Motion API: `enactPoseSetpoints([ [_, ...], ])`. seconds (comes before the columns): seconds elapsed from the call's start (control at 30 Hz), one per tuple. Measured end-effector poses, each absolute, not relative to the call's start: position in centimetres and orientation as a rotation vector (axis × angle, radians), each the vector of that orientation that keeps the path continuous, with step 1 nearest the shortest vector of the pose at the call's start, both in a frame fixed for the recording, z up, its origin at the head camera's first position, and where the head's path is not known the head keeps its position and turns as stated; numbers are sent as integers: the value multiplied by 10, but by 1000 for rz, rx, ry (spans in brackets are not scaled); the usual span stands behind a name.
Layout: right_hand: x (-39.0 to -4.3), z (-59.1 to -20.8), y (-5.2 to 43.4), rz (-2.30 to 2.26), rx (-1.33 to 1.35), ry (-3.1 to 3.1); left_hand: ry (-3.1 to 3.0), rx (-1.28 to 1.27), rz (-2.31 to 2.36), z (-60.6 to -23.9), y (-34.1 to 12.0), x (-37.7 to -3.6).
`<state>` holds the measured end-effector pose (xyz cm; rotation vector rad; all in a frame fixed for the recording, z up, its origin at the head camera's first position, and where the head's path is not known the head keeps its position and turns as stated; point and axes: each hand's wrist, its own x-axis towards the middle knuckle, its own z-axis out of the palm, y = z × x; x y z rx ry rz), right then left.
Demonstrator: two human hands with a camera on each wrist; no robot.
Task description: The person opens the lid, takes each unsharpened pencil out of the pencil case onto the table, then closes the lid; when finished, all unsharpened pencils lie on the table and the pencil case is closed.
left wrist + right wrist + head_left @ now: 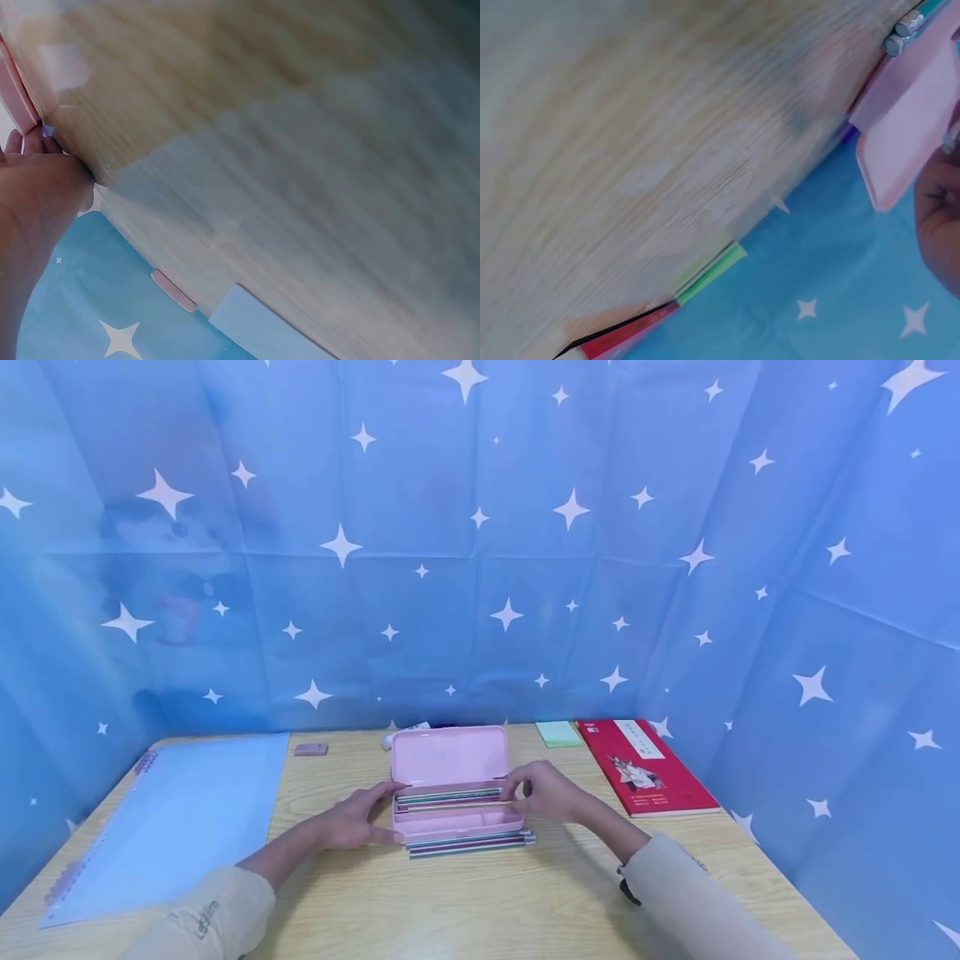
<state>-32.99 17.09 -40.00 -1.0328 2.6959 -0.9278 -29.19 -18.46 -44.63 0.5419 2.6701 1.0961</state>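
A pink pencil case (457, 755) stands with its lid raised, and several striped pencils (450, 795) lie inside it. My left hand (351, 820) grips the left end of the case, its thumb by the front corner and its fingers by the hinge side. At the right end, my right hand (547, 792) reaches over the case and pinches a pencil, whose silvery end (951, 141) shows beside the fingers in the right wrist view. More pencils (471, 843) lie in a row on the table along the front of the case.
A large white sheet (176, 818) covers the table's left side, with a small mauve block (311, 749) beyond it. Behind the case lies a white object (405, 735). Green sticky notes (558, 733) and a red book (647, 768) lie right. A starry blue curtain (420, 652) hangs behind.
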Motion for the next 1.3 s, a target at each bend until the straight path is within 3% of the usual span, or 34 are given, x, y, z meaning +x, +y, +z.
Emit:
enactPoseSetpoints([
  [0.57, -292, -396, 187, -933, -1007, 2588, 2663, 553, 1107, -444, -186, -291],
  [1.3, -284, -409, 190, -846, -980, 2612, 2660, 536, 1105, -447, -183, -292],
])
